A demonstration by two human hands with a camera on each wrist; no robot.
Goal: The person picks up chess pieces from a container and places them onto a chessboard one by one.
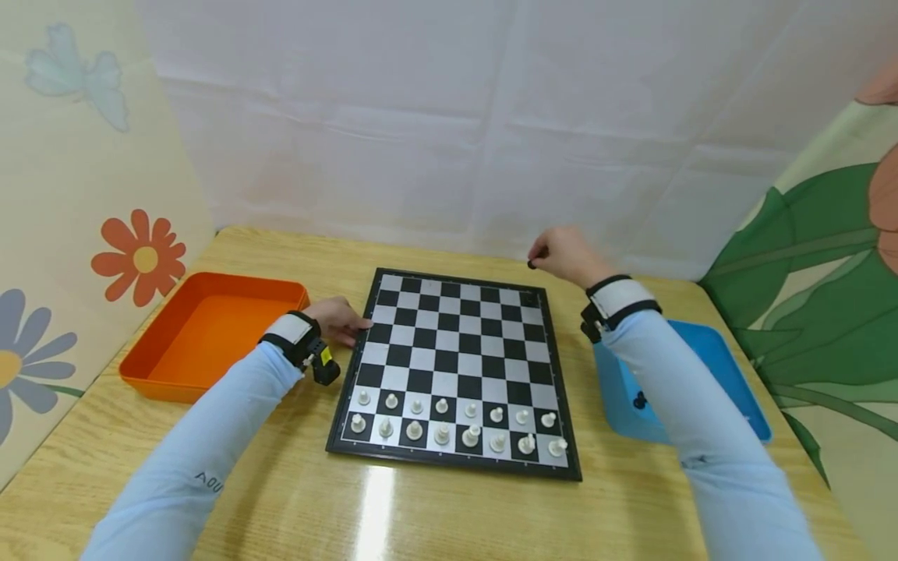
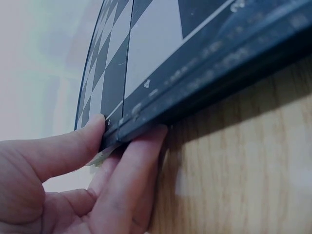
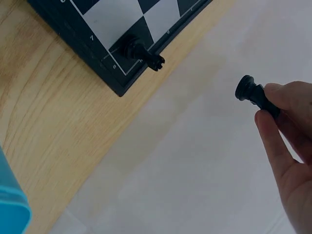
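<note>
A black-and-white chessboard (image 1: 456,343) lies on the wooden table, with two rows of white pieces (image 1: 456,421) along its near edge. One black piece (image 3: 141,52) stands on the far right corner square. My right hand (image 1: 564,253) hovers above that far corner and pinches a second black chess piece (image 3: 253,92) between thumb and fingers. My left hand (image 1: 340,319) rests at the board's left edge (image 2: 161,114), thumb on top of the rim and fingers underneath it.
An orange tray (image 1: 203,335) sits left of the board. A blue tray (image 1: 730,374) lies to the right, under my right forearm, with a dark piece (image 1: 640,400) in it. White sheeting backs the table; patterned walls stand at both sides.
</note>
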